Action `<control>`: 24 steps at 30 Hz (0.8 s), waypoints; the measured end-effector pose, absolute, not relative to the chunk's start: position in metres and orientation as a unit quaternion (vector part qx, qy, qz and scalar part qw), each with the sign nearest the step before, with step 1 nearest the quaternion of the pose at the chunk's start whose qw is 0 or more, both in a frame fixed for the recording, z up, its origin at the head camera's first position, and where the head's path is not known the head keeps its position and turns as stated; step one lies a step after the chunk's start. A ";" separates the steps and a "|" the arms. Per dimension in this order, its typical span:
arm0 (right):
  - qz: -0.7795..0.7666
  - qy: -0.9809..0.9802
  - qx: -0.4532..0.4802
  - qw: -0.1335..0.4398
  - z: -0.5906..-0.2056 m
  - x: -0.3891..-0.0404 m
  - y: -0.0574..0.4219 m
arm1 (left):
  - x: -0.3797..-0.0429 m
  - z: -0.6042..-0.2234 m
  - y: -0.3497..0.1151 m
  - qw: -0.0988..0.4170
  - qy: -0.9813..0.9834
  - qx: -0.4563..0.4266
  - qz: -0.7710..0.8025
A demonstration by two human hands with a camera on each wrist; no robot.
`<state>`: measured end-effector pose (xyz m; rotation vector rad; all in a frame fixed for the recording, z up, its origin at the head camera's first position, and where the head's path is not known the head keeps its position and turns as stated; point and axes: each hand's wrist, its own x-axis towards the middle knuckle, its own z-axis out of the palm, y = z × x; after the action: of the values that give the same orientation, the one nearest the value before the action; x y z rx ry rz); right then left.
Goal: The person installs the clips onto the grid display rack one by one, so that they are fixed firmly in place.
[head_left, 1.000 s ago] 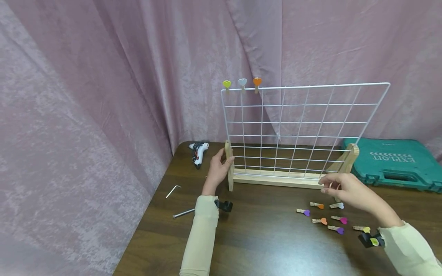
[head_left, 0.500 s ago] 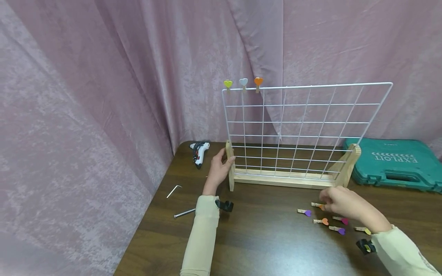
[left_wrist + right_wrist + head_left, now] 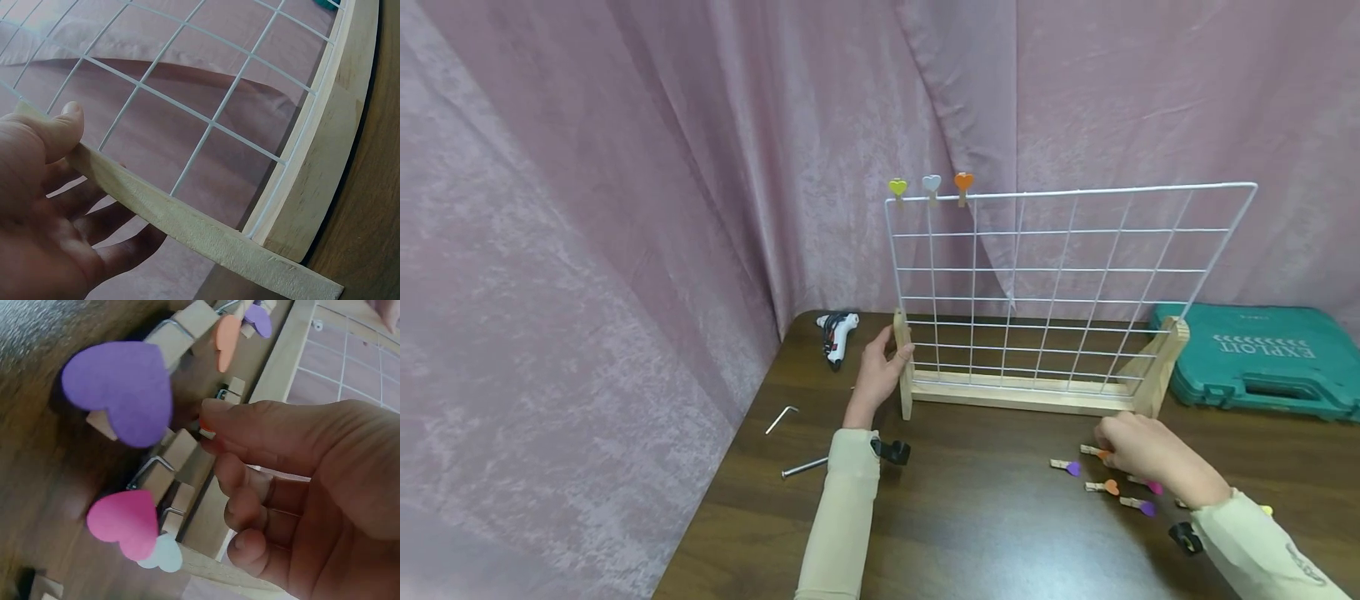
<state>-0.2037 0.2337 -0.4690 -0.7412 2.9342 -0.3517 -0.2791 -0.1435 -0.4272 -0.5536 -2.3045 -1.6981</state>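
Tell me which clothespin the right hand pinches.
The orange-heart clothespin pinched by the right hand; the other loose orange one lies apart, nearer the camera.

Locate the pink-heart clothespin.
In the head view, the pink-heart clothespin lies at right on the table, partly hidden by the right hand, just beyond a purple-heart clothespin; the right wrist view shows it beside a pale-heart one.

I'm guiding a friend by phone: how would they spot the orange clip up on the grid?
Find the white wire grid in its wooden stand. Follow its top edge from the left corner. The orange clip is third along, after the yellow clip and white clip: the only orange heart.
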 end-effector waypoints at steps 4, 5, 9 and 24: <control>-0.112 0.962 -0.244 0.043 -0.471 -0.204 0.236 | -0.279 -0.427 -0.142 0.113 -0.788 -0.190 -0.575; -0.113 0.962 -0.243 0.044 -0.470 -0.205 0.236 | -0.279 -0.427 -0.142 0.114 -0.786 -0.192 -0.576; -0.136 0.959 -0.239 0.063 -0.464 -0.204 0.237 | -0.279 -0.428 -0.143 0.116 -0.779 -0.194 -0.584; -0.303 0.899 -0.313 -0.034 -0.421 -0.198 0.244 | -0.281 -0.430 -0.142 0.117 -0.781 -0.189 -0.584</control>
<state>-0.1980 0.2442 -0.4209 -1.0057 2.8895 -0.9733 -0.2810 -0.1423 -0.4305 -0.5534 -2.2844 -1.7096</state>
